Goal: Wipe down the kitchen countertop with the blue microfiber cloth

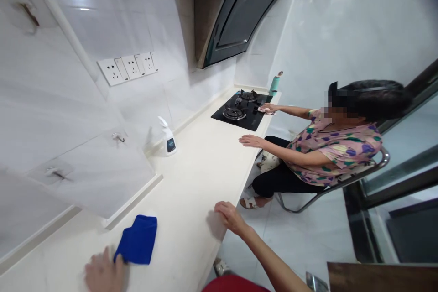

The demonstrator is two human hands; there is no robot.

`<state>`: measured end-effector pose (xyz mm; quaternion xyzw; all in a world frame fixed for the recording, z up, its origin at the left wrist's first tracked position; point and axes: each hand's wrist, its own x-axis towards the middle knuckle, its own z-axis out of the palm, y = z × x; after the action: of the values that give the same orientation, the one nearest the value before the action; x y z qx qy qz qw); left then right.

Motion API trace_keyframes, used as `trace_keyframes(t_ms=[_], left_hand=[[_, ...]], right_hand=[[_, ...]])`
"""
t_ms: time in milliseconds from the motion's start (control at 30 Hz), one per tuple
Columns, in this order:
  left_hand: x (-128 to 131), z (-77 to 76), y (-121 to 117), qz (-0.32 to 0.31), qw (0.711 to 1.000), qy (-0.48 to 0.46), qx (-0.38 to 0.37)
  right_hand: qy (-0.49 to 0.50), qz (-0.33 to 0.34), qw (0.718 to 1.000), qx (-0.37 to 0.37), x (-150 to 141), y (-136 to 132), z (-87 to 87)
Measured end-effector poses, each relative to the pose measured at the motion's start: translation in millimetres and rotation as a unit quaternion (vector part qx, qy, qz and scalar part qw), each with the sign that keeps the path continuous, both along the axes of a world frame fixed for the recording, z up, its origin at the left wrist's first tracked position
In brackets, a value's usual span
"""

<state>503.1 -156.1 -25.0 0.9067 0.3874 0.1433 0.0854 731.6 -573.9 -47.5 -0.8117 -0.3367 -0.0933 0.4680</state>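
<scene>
White countertop (191, 178), blue cloth (137, 239) just beside the left hand's fingertips (117, 262).

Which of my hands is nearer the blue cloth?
Left hand, at the blue cloth's lower-left corner. Right hand is farther, on the countertop's edge, to the cloth's right.

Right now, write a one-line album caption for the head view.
Left hand by blue cloth, right hand on white countertop edge.
</scene>
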Motion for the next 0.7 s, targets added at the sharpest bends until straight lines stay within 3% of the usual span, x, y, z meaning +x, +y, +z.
trace_keyframes(t_ms=[133,233,300,433,567,700], left_hand=[[70,18.7,-63,-0.032,0.999,-0.005,-0.021],[96,15.4,-93,-0.019,0.997,0.056,-0.057],[99,5.9,-100,-0.02,0.996,0.08,-0.032],[90,-11.6,-103,-0.057,0.992,0.055,0.099],[88,-13.5,-104,-0.077,0.982,0.023,0.169],[90,-12.3,-102,-0.096,0.977,0.001,0.189]], right_hand=[[-0.023,0.032,0.999,-0.032,18,27,-9.0],[-0.022,0.008,0.999,-0.026,24,33,-16.9],[-0.025,-0.003,0.999,-0.025,23,33,-21.3],[-0.026,-0.009,0.999,-0.023,18,33,-24.7],[-0.029,-0.018,0.999,-0.025,18,35,-24.3],[-0.04,-0.027,0.998,-0.028,19,37,-23.7]])
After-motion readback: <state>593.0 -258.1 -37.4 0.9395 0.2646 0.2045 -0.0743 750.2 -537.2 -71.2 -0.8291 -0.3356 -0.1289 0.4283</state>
